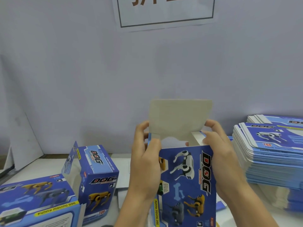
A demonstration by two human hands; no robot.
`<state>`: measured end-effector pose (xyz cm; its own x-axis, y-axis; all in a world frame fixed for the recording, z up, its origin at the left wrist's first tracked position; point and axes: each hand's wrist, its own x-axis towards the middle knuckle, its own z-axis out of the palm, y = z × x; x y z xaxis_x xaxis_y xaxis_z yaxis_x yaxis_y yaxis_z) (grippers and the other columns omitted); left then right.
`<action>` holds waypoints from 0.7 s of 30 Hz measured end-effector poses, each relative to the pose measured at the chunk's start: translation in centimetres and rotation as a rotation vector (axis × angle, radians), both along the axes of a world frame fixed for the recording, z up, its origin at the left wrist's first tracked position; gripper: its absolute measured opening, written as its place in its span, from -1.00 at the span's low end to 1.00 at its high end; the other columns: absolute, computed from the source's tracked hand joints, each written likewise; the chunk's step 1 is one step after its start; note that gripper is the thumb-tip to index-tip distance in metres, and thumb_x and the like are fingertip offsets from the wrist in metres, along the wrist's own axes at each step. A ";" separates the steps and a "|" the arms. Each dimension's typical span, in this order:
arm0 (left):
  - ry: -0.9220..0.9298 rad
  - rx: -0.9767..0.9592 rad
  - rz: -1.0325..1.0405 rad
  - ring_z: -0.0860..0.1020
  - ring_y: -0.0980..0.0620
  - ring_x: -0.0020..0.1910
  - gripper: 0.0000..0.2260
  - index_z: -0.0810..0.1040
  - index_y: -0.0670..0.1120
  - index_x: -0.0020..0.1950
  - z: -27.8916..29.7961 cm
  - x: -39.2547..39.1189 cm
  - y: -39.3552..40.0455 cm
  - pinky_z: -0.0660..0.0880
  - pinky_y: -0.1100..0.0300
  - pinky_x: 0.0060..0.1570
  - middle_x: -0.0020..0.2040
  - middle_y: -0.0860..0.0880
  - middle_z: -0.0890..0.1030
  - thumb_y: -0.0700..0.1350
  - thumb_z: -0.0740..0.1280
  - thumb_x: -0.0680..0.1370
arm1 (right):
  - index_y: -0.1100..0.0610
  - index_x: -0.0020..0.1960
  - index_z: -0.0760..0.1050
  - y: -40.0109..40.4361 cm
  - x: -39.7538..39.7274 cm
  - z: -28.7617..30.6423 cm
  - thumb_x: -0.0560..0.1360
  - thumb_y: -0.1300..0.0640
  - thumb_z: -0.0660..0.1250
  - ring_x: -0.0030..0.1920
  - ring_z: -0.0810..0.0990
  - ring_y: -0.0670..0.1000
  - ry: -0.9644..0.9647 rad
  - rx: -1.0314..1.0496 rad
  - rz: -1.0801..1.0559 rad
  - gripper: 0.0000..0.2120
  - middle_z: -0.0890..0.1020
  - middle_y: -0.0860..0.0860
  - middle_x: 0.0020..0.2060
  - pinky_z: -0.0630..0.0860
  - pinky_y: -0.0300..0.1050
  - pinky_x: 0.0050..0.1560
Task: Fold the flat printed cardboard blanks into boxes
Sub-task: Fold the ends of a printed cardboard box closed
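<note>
A blue printed cardboard box (185, 182) with robot-dog pictures and the word DOG stands partly formed in the middle, raised in front of the person, its open end up. Its plain grey top flap (179, 118) stands upright above the opening.

The left hand (146, 158) holds the box's left side, its grip closed around the edge with the thumb over the front panel and the fingertips near the base of the grey flap. The right hand (219, 148) holds the box's right side, its grip curled on the upper right corner, where a small white side flap (197, 136) shows beside the fingers.

On the white table (124, 179), to the left, an assembled blue box of the same print (98, 181) stands upright, with its lid flap (72, 158) raised. Nearer the lower left corner lies another blue printed box (37, 200), showing a yellow and a grey dog and the words FUNNY MOVING DOG.

To the right a tall stack of flat blue printed cardboard blanks (272, 153) rests on the table, well apart from the folded boxes. Behind everything is a pale wall (82, 71) bearing a white paper sign with a dark border (165, 12).
</note>
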<state>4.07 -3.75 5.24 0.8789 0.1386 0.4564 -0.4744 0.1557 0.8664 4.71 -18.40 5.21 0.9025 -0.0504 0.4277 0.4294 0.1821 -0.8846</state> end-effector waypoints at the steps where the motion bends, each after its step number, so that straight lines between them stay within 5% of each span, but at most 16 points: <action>1: -0.030 0.005 0.031 0.57 0.23 -0.27 -0.69 0.54 0.31 0.07 -0.1 0.1 0.1 0.49 0.37 -0.36 -0.10 0.16 0.64 -0.07 0.19 0.49 | -0.16 0.01 0.57 0.0 0.2 -0.3 0.43 0.03 0.15 -0.27 0.67 0.15 -0.021 0.014 -0.006 -0.72 0.70 0.07 -0.17 0.56 0.00 -0.35; 3: -0.058 0.010 0.060 0.57 0.26 -0.25 -0.60 0.50 0.33 0.17 0.0 0.2 0.4 0.47 0.46 -0.37 -0.03 0.20 0.63 -0.20 0.19 0.60 | -0.14 0.02 0.60 0.2 0.3 -0.6 0.43 0.06 0.13 -0.11 0.69 0.20 -0.083 0.013 -0.020 -0.69 0.70 -0.02 0.01 0.60 0.16 -0.20; 5: -0.101 0.007 0.072 0.56 0.28 -0.26 -0.55 0.53 0.28 0.18 0.0 0.2 0.7 0.48 0.45 -0.36 -0.01 0.21 0.65 -0.29 0.16 0.61 | -0.15 0.04 0.60 0.5 0.3 -0.7 0.43 0.10 0.13 -0.07 0.72 0.13 -0.124 0.046 -0.004 -0.65 0.69 -0.07 0.07 0.65 0.08 -0.22; 8: -0.189 -0.051 0.114 0.58 0.32 -0.21 -0.77 0.57 -0.09 0.05 0.1 0.1 0.9 0.47 0.46 -0.35 -0.10 0.16 0.65 -0.17 0.17 0.49 | -0.02 -0.06 0.60 0.6 0.3 -1.0 0.43 0.11 0.13 -0.14 0.71 0.06 -0.130 0.113 0.039 -0.73 0.68 -0.04 0.07 0.61 -0.08 -0.32; 10: -0.225 -0.123 0.130 0.64 0.18 -0.02 -0.73 0.56 -0.19 -0.09 -0.2 0.1 0.9 0.52 0.37 -0.29 0.03 0.06 0.66 -0.03 0.18 0.43 | 0.05 -0.17 0.63 0.5 0.3 -1.3 0.44 0.09 0.11 -0.08 0.72 0.10 -0.125 0.162 0.054 -0.70 0.68 -0.01 0.13 0.61 -0.10 -0.31; 13: -0.160 -0.225 0.110 0.66 -0.05 0.01 -0.77 0.56 -0.06 -0.26 -0.5 0.1 1.0 0.58 0.17 -0.30 0.09 0.02 0.66 -0.05 0.15 0.45 | 0.12 -0.26 0.65 0.5 0.0 -1.5 0.43 0.06 0.10 -0.03 0.72 0.18 -0.121 0.256 0.087 -0.64 0.67 0.08 0.15 0.63 -0.09 -0.29; 17: -0.093 -0.170 0.124 0.66 0.02 -0.03 -0.73 0.56 -0.05 -0.15 -0.3 0.0 0.8 0.54 0.12 -0.34 0.08 0.05 0.66 0.04 0.12 0.51 | 0.16 0.11 0.59 0.1 -0.1 -0.9 0.48 -0.06 0.24 0.04 0.72 0.13 -0.127 0.116 0.137 -0.63 0.67 0.02 0.17 0.67 -0.09 -0.16; 19: -0.067 -0.153 0.093 0.65 0.12 -0.06 -0.65 0.56 -0.03 0.06 0.0 -0.1 0.6 0.52 0.29 -0.37 0.08 0.05 0.66 0.13 0.10 0.53 | 0.04 0.35 0.41 -0.6 0.1 -0.4 0.33 -0.30 0.48 0.13 0.69 -0.04 -0.147 -0.025 0.185 -0.28 0.65 -0.18 0.17 0.65 -0.14 -0.02; 21: -0.063 -0.126 0.047 0.64 0.22 0.04 -0.60 0.53 0.09 0.22 0.4 -0.1 0.5 0.55 0.38 -0.21 0.11 0.14 0.66 0.21 0.07 0.54 | -0.21 0.47 0.30 -1.7 -0.2 -0.4 0.14 -0.40 0.56 0.29 0.61 0.01 -0.118 -0.094 0.240 -0.03 0.57 -0.17 0.32 0.63 0.10 0.15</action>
